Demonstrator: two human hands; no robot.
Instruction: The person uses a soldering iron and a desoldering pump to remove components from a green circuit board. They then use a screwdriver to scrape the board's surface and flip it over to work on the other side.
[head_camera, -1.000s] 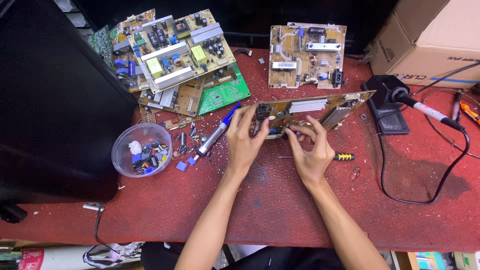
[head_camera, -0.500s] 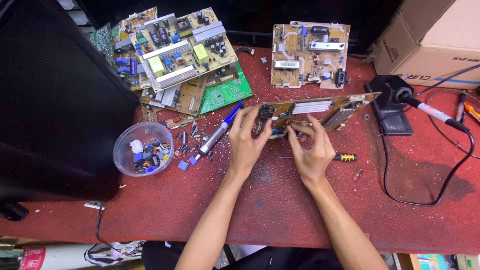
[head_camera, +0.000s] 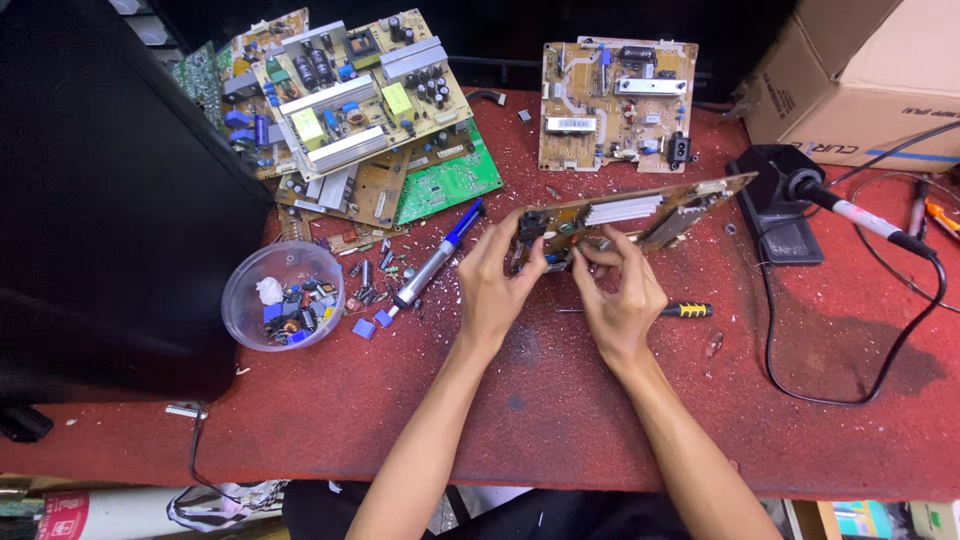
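Tan circuit board (head_camera: 640, 212) tilted on edge, silver heat sink and black parts, left hand (head_camera: 500, 285) and right hand (head_camera: 620, 300) fingers pinching its lower edge, red gritty worktop (head_camera: 560, 410)

Near edge of worktop (head_camera: 560, 420) is open, only the forearms cross it. Left: clear bowl (head_camera: 283, 296), loose parts and blue-tipped desoldering pump (head_camera: 432, 262) crowd in. Behind: board pile (head_camera: 340, 110) and single board (head_camera: 615, 105). Right: screwdriver (head_camera: 680, 310), iron stand (head_camera: 775, 205), looping black cable (head_camera: 850, 395), cardboard box (head_camera: 865, 80).
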